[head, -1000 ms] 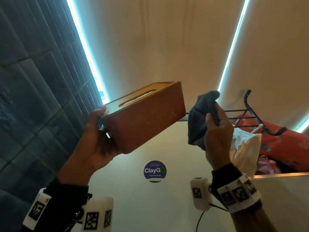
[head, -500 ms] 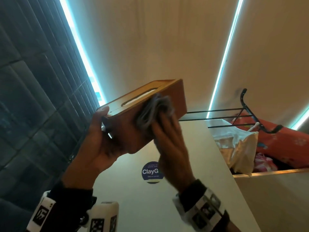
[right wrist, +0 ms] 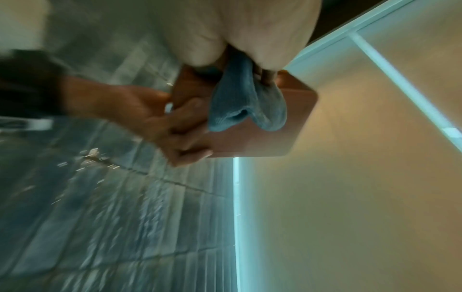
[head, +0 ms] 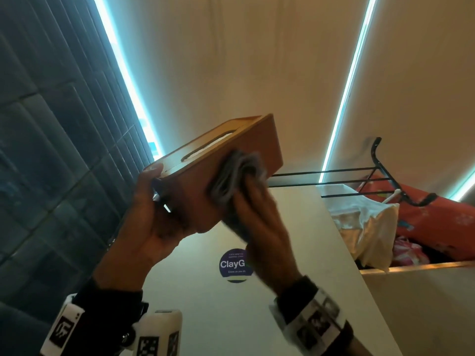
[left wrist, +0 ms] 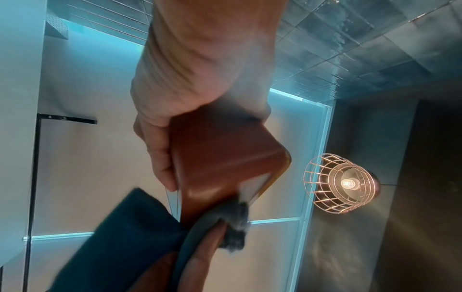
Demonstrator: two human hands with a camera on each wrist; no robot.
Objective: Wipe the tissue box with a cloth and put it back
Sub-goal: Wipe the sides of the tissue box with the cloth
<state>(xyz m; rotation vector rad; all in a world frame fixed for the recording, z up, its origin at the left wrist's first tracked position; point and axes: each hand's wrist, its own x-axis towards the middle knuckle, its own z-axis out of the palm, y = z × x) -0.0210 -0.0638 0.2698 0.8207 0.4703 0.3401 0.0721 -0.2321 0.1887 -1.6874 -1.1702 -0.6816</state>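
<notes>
Wrists are sitting lowest in the head view, both forearms reaching up and away from the camera, dark sleeves with marker bands around them. Left hand (head: 151,222) is gripping the near end of the tissue box (head: 241,140) from below, thumb hooked over the top edge, fingers wrapping the underside. Box is wooden, orange-brown, being held in the air and tilted, far end higher, slot facing up-left with white tissue showing in it. Right hand (head: 259,222) is pressing a bunched grey-blue cloth (head: 236,173) against the box's long side face; fingers are lying over the cloth, motion-blurred, so I cannot tell how far they are curling. In the right wrist view the cloth (right wrist: 246,102) is hanging in a fold over the box (right wrist: 270,134) face. Behind the hands, a pale cabinet panel (head: 195,299) is carrying a round dark sticker (head: 232,263). To the right, a black wire rack (head: 365,181) is standing over a white bag (head: 370,227) and red patterned fabric (head: 437,217). Dark tiled wall (head: 51,150) on the left. Overhead, cyan light strips (head: 347,88) are running across a beige ceiling (head: 244,60); a caged pendant lamp (left wrist: 342,183) is glowing in the left wrist view.
</notes>
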